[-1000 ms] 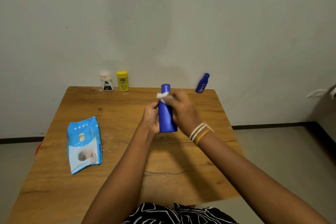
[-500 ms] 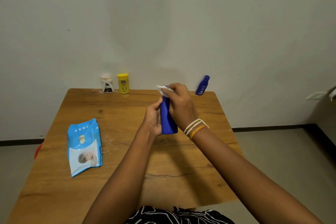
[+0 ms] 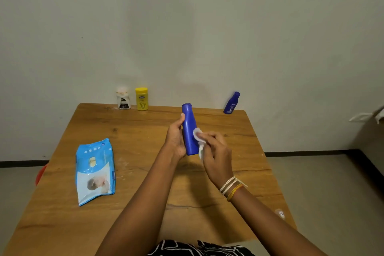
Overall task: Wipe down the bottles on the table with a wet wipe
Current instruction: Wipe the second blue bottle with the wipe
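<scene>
Since the earlier frame our right hand (image 3: pixel 216 151) has slid the wet wipe (image 3: pixel 198 138) from the cap down the blue bottle (image 3: pixel 189 129), mid-frame above the worktop (image 3: pixel 145 131), pinching it while our left hand (image 3: pixel 175 139) grips the bottle steady for wiping.

I see a bright blue bottle (image 3: pixel 189 131) against a white wipe (image 3: pixel 198 138). The table (image 3: pixel 133 172) is warm brown woodgrain. A light blue and white wipes pack (image 3: pixel 94 171), a yellow bottle (image 3: pixel 141 98), a white jar (image 3: pixel 123 98), a dark blue bottle (image 3: pixel 231 103).
</scene>
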The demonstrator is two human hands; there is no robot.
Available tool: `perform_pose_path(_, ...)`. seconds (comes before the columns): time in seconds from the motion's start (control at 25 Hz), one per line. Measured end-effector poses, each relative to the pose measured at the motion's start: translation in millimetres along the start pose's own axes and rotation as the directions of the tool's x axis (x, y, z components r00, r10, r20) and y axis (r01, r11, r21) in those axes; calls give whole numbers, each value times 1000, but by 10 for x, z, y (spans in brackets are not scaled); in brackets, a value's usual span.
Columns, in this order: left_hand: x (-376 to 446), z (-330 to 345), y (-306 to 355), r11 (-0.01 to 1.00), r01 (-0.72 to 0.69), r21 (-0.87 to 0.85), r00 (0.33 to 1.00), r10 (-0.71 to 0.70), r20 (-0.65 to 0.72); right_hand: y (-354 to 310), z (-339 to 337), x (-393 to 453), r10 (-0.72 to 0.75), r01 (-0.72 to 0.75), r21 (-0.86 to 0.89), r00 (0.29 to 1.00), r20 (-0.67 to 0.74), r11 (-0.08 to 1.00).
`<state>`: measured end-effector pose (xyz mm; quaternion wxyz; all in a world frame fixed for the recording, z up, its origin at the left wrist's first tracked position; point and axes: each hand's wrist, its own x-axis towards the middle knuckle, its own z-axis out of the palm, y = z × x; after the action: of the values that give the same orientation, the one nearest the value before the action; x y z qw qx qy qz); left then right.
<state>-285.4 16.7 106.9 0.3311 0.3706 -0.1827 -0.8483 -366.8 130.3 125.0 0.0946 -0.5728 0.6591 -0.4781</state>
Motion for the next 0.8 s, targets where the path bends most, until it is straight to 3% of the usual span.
perform_pose_path(0.16,-30,139,-18,999,14,48,998,-16,57,-62,84,118,173,-171,-38,982,74,985)
perform_pose_path(0.28,-39,145,37,998,16,65,997,-21,76,-61,35,131,261,-261,3,965,22,965)
perform_pose_path(0.4,-73,77,65,998,51,29,992,-54,112,-79,-31,193,435,-434,250,899,55,865)
perform_pose_path(0.48,-98,38,25,998,67,4,990,-67,122,-112,-69,180,446,-461,364,885,131,809)
perform_pose_path(0.56,-136,16,-6,998,50,42,991,-55,126,-162,-144,210,386,-394,346,918,96,851)
perform_pose_path(0.68,-179,-15,-3,995,24,99,986,-40,164,-209,-284,557,136,-128,133,989,-52,983)
perform_pose_path(0.8,-225,43,2,995,14,102,980,-33,195,-249,-294,899,-130,136,-90,989,73,987)
